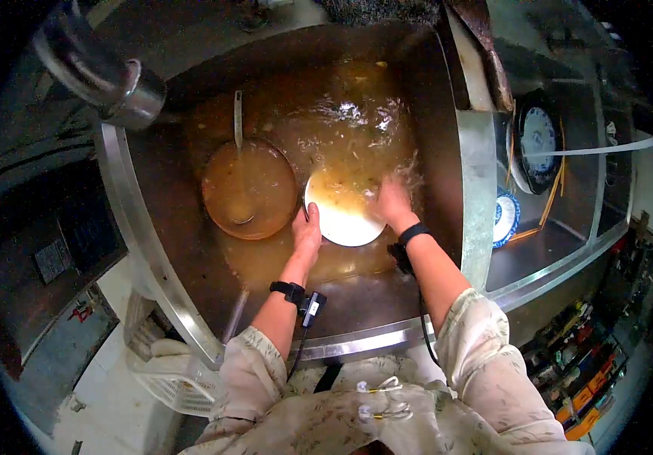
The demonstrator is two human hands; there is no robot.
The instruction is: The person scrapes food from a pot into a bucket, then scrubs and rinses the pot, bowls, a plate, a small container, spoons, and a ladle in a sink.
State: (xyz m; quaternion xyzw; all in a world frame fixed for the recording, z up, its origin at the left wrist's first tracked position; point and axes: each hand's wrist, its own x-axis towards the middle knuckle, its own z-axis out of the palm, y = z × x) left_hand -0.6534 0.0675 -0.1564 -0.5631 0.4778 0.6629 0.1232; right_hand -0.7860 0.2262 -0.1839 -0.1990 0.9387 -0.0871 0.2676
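Observation:
A white plate [353, 229] is tilted in the brownish water of a deep metal sink, its far part under the surface. My left hand [308, 227] grips its left edge, thumb over the rim and the other fingers hidden behind. At the plate's right edge is my right hand [393, 199], its fingers smeared by motion and splashing water. Left of the plate, a round pan [249, 229] full of murky water sits in the sink, with a ladle [238, 117] standing in it, handle toward the far side.
To the right, past a metal divider [476, 197], a second basin holds a blue-patterned plate [540, 138], a smaller blue-rimmed dish [505, 218] and chopsticks [542, 216]. A thin water stream [599, 150] crosses it. A thick pipe [125, 95] overhangs the upper left corner.

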